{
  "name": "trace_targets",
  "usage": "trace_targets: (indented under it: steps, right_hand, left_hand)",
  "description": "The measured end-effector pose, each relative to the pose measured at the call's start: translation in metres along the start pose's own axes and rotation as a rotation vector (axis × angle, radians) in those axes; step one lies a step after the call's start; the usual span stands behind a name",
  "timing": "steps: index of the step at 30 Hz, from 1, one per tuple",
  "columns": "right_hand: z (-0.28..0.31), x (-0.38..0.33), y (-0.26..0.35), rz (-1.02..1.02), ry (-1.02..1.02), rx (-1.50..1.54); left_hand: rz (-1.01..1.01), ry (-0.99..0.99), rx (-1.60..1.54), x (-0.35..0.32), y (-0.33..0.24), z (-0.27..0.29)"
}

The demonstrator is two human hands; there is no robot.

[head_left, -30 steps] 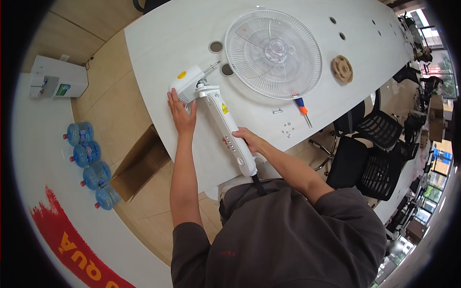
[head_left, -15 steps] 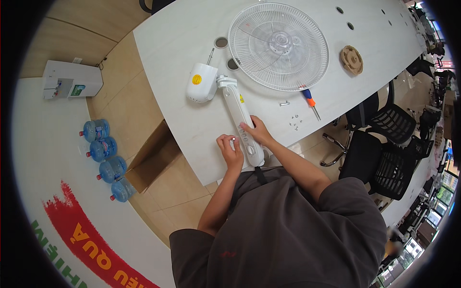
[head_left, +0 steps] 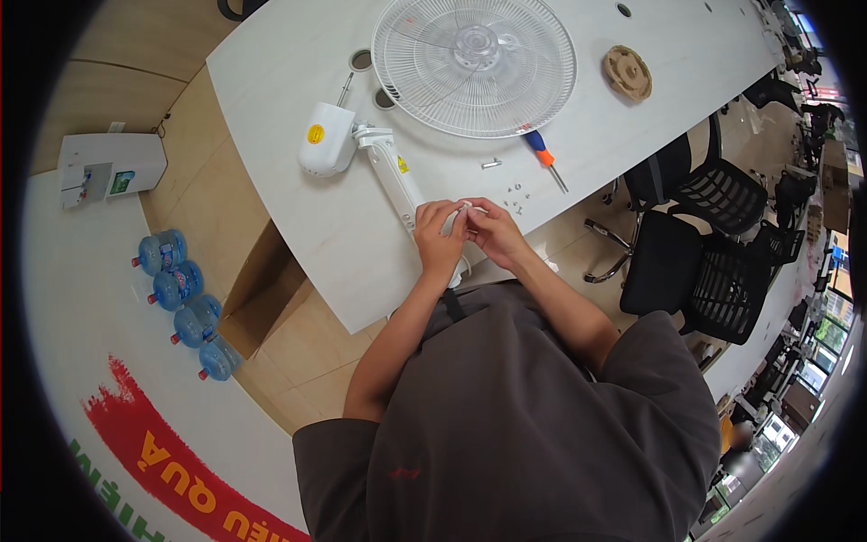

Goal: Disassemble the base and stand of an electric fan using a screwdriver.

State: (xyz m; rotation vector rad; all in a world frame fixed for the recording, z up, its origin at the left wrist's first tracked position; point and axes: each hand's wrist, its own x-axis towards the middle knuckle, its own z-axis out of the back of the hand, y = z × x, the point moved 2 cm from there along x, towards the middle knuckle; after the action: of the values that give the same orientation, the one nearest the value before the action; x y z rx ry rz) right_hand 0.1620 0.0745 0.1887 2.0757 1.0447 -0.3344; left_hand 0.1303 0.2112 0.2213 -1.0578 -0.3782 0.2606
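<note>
Above the lower end of a white fan body (head_left: 390, 176), my left hand (head_left: 438, 237) and my right hand (head_left: 494, 233) meet fingertip to fingertip. Pinched between them is a small white piece (head_left: 465, 206), mostly covered by the fingers. The fan body lies on the table with its control end toward me. Joined at its far end is the white motor housing (head_left: 327, 143), with a metal shaft (head_left: 345, 88) pointing away. A round fan guard (head_left: 474, 63) lies beyond my hands. Right of the fan body are a metal pin (head_left: 491, 164) and several small screws (head_left: 518, 197).
A blue and orange screwdriver (head_left: 545, 159) lies by the guard, and a brown moulded-pulp piece (head_left: 628, 73) sits farther right. Black chairs (head_left: 664, 266) stand past the table's right edge. On the left floor are an open cardboard box (head_left: 262, 294) and several water bottles (head_left: 176, 285).
My right hand has let go of the fan body and come to my left hand. My left hand has moved over the body. The whole view has shifted, with the table things lying farther left.
</note>
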Motion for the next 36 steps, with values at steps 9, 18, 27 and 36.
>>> trace_targets:
  steps: [9,18,27,36]
  right_hand:
    - [0.095,0.014,0.038,0.199,-0.672,-0.575]
    - [0.085,0.017,0.028,0.417,-0.677,-1.031]
    - [0.018,0.029,-0.054,0.088,0.157,-1.036]
    - [0.026,0.027,-0.062,-0.079,0.299,-0.858]
  left_hand:
    - [0.100,-0.092,0.317,-0.030,0.032,0.008]
    - [0.596,0.037,-0.056,-0.045,0.083,0.024]
    - [0.703,0.303,0.098,-0.020,0.081,0.041]
    - [0.679,0.378,0.059,-0.015,0.079,0.040]
